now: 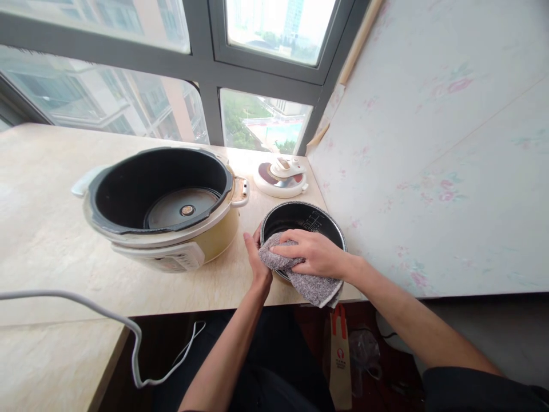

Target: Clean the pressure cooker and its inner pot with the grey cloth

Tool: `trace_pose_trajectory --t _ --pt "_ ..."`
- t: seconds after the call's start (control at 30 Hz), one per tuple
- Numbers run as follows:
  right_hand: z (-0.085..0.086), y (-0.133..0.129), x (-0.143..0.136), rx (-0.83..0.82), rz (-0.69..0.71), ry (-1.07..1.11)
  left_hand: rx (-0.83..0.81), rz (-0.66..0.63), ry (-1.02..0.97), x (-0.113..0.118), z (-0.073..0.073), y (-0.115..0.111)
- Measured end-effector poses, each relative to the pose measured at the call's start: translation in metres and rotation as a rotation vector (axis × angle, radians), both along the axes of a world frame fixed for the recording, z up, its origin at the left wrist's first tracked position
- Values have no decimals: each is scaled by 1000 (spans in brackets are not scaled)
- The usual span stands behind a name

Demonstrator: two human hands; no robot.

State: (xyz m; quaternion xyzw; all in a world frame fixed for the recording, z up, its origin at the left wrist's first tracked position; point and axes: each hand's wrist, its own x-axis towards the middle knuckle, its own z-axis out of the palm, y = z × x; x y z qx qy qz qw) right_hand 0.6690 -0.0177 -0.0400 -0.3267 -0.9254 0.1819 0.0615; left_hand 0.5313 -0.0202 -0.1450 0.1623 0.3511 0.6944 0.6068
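A dark inner pot [322, 220] with measuring marks on its inside wall stands on the stone ledge near its front edge. My left hand [257, 260] is pressed round the pot's left side, thumb up and fingers mostly hidden behind the wall. Over the near rim, my right hand [311, 252] grips a grey towel [315, 286], bunched against the rim with one end hanging down the outside. To the left sits the open cooker body [214, 240], black inside with a round heating plate at the bottom. Behind the pot lies the cooker lid [281, 177].
The ledge [43, 200] runs below a grey-framed window [206, 103]. A flowered wall [429, 143] stands close on the right. A white cable [135, 343] droops over the front edge at left. Below are a paper bag [340, 360] and a clear plastic bag [364, 352].
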Motion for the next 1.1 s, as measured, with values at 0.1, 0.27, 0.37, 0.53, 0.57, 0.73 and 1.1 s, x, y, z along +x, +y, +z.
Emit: trace_pose_trajectory --t 0.1,0.27,0.37,0.53,0.57,0.73,1.1 --pt "0 -6 6 36 -25 36 -21 33 152 -7 -1 -1" --pt "0 -21 30 109 -191 282 -16 -38 587 -21 5 -10" --pt "-3 -32 53 229 -407 445 98 7 882 -27 13 -22" --pt "-20 -50 89 429 -941 675 741 72 1388 -26 39 -50" --pt "-25 -53 94 431 -1038 708 864 0 1458 -24 43 -54" --pt "-44 -66 102 366 -1298 837 997 -312 1840 -10 40 -66" --pt "-57 -99 80 522 -1195 808 862 -60 1707 -16 50 -43"
